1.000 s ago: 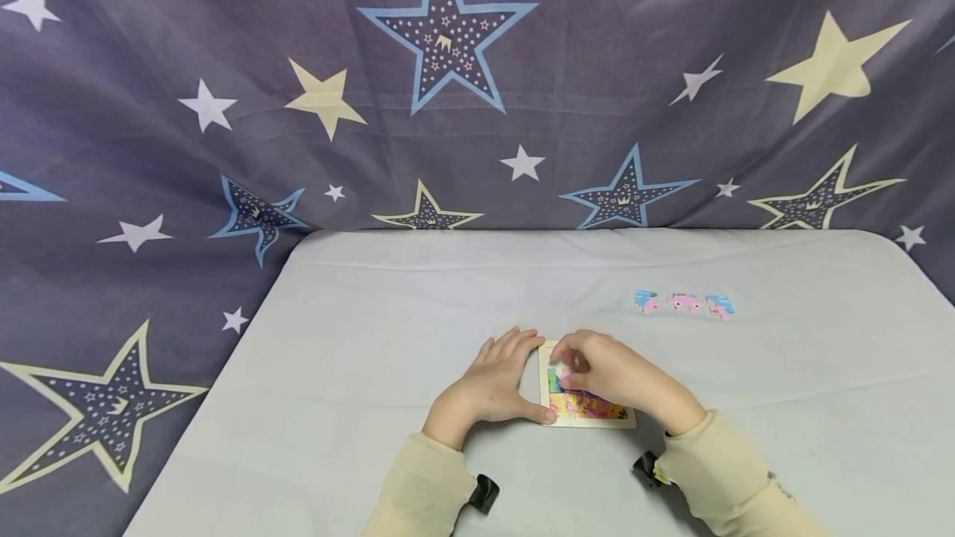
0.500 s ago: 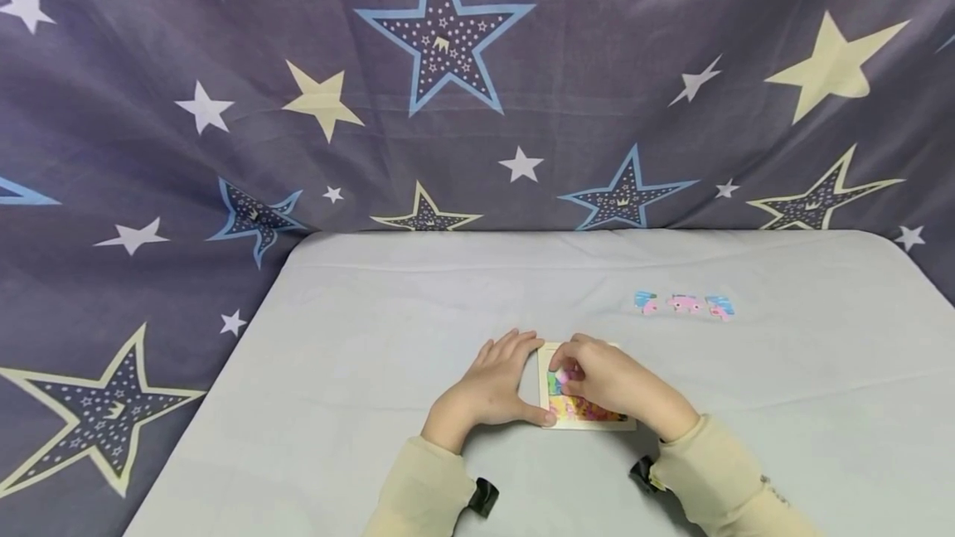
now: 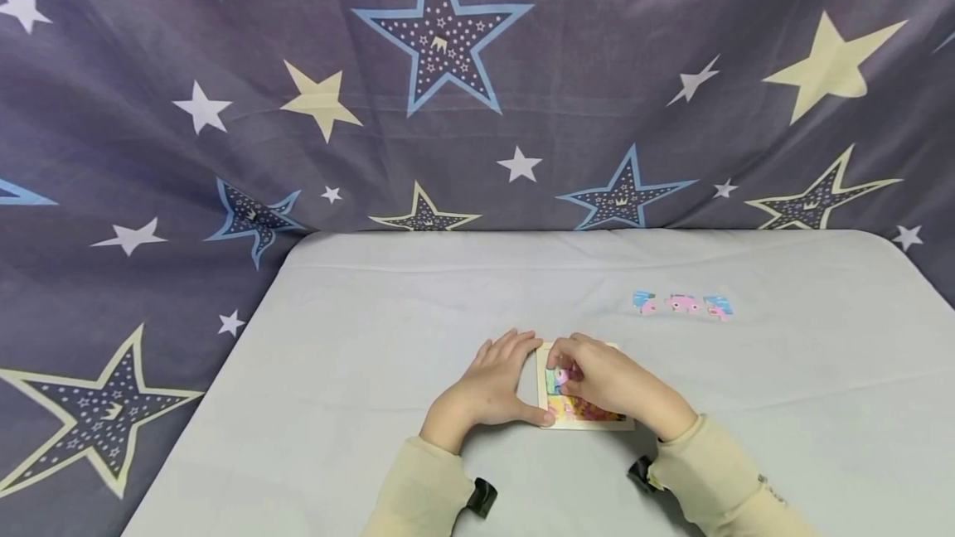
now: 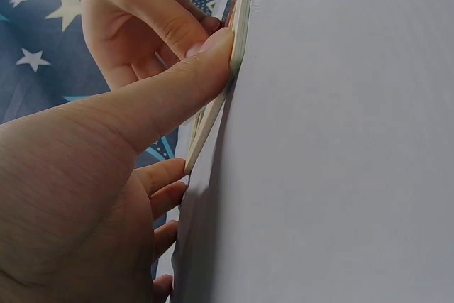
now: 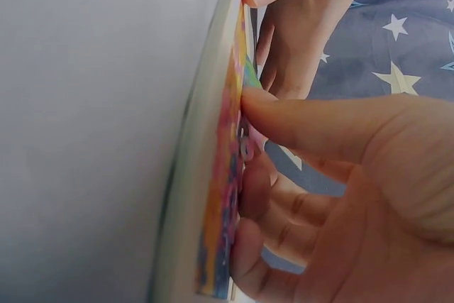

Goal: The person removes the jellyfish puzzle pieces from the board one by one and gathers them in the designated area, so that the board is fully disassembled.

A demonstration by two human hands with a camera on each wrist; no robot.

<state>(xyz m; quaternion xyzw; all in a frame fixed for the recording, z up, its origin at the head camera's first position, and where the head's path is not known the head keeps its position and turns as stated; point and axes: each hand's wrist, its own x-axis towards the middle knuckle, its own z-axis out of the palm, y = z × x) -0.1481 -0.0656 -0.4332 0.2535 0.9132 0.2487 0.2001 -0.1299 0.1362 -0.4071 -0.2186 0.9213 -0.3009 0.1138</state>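
Note:
A small jigsaw puzzle board (image 3: 589, 426) with a cream frame lies on the table, its lower part filled with yellow, orange and pink pieces. My left hand (image 3: 492, 384) rests along the board's left side, fingers spread at the far corner. Its thumb (image 4: 202, 69) presses on the near left corner. My right hand (image 3: 608, 375) is over the board and covers much of its right half. Between its thumb and fingers it pinches a pink puzzle piece (image 5: 257, 136), low over the board's surface. Beside that piece, a green and blue area (image 3: 552, 382) shows at the left.
Three loose puzzle pieces lie in a row beyond the board: a blue-and-pink one (image 3: 644, 302), a pink one (image 3: 684, 303) and another blue-and-pink one (image 3: 719, 307). A pale cloth covers the table (image 3: 373, 313). A dark star-patterned curtain (image 3: 477, 139) hangs behind it.
The pink piece has turned and shifted slightly in my right fingers, lying flatter against the board. My left hand stays in place on the board.

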